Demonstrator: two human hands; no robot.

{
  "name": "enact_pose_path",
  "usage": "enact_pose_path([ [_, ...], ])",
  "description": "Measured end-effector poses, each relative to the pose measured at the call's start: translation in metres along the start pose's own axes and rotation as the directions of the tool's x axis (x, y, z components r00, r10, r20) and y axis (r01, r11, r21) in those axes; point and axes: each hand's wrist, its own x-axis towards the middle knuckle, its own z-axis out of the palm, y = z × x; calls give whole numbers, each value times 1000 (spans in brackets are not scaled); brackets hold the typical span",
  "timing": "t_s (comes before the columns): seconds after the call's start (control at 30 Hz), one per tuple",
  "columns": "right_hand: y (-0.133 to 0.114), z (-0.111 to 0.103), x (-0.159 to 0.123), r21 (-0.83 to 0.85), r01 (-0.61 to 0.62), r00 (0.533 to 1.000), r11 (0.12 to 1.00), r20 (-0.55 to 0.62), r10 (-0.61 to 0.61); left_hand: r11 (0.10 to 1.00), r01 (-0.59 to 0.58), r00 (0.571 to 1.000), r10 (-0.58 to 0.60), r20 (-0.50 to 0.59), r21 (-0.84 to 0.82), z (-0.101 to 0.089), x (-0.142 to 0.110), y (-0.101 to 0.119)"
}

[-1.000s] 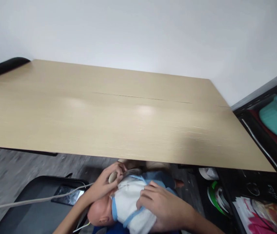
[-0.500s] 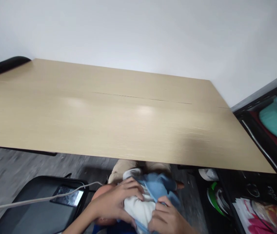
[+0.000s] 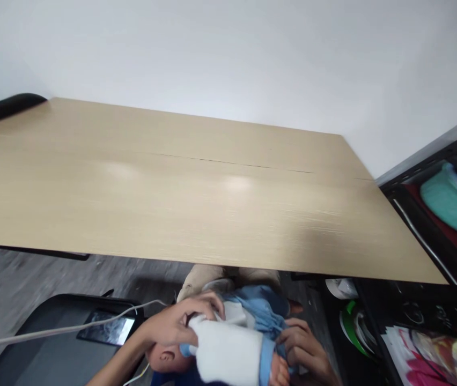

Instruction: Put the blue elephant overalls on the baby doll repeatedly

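A baby doll lies across the lap with its head to the left. Its white top has a blue cuff at the end of the sleeve, where the doll's small hand pokes out. My left hand rests over the doll's neck and upper chest, fingers curled onto the white cloth near the collar. At the doll's waist, my right hand pinches the edge of the blue pants. One brown foot shows beyond the pants. Most of the doll's face is hidden under my left hand.
A wooden table spans the view just ahead of the lap. On the left, a black chair holds a phone, with a pale cable running across. At right stand a dark shelf with a teal container and a green-rimmed roll.
The doll's white-sleeved arm now lies in front, cuff toward the right. My right hand has moved right along the blue cloth, and my left hand has shifted left toward the collar.
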Motion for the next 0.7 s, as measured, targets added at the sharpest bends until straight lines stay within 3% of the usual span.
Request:
enact_pose_path([
  [0.1, -1, -7, 25, 96, -150, 987, 984, -41, 155, 1000, 11, 999, -12, 37, 28, -3, 1, 4],
  [0.17, -3, -8, 46, 183, -270, 962, 945, 5, 274, 998, 6, 996, -11, 88, 57, -4, 4, 15],
  [0.27, -7, -11, 87, 296, -493, 868, 818, 238, 436, 997, 41, 990, -50, 132, 73, -4, 9, 30],
  [0.37, -10, -6, 135, 176, -592, 741, 786, 502, 446, 963, 197, 980, -190, -56, 186, 0, 12, 32],
  [0.43, -8, 7, 165, 82, -582, 690, 809, 576, 438, 884, 356, 918, -271, -289, 302, 3, 15, 26],
  [0.53, 1, 40, 201, -62, -519, 618, 852, 662, 424, 667, 617, 764, -379, -522, 418, 8, 17, 23],
  [0.63, 14, 79, 223, -105, -491, 577, 865, 705, 413, 438, 758, 652, -496, -573, 483, 9, 14, 29],
  [0.7, 21, 99, 230, -99, -534, 560, 840, 703, 438, 398, 771, 636, -533, -558, 498, 8, 11, 33],
])
